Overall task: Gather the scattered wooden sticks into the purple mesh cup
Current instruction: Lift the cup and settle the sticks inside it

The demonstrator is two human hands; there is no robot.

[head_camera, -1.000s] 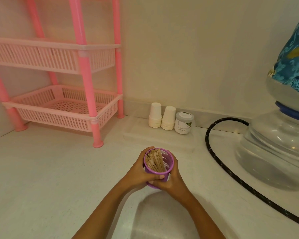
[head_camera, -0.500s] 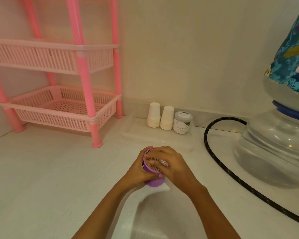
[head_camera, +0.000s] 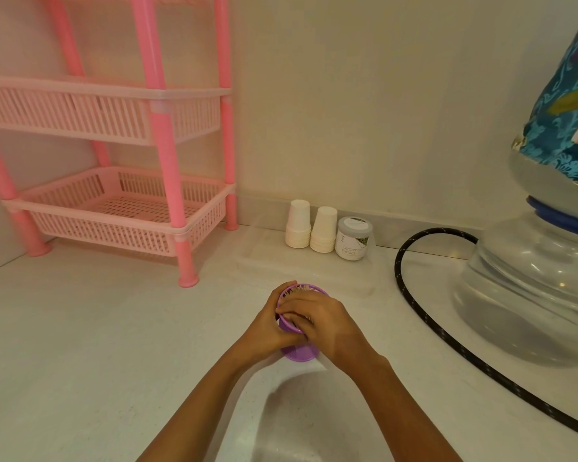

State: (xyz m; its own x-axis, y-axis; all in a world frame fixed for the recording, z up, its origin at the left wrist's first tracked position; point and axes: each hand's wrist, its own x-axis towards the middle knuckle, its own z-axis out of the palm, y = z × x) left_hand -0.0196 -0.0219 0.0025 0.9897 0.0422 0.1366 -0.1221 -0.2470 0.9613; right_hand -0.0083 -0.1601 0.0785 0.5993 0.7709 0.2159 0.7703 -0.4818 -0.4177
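Sticks [head_camera: 302,288] all seem inside the purple mesh cup [head_camera: 299,353], left hand [head_camera: 264,328] gripping it, right hand [head_camera: 324,321] cupped over its mouth.

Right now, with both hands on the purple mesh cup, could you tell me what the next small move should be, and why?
Probably lift the right hand off the purple mesh cup while the left hand grips its side. The right hand covers the mouth, the wooden sticks show only at the far rim, and no loose ones show on the counter.
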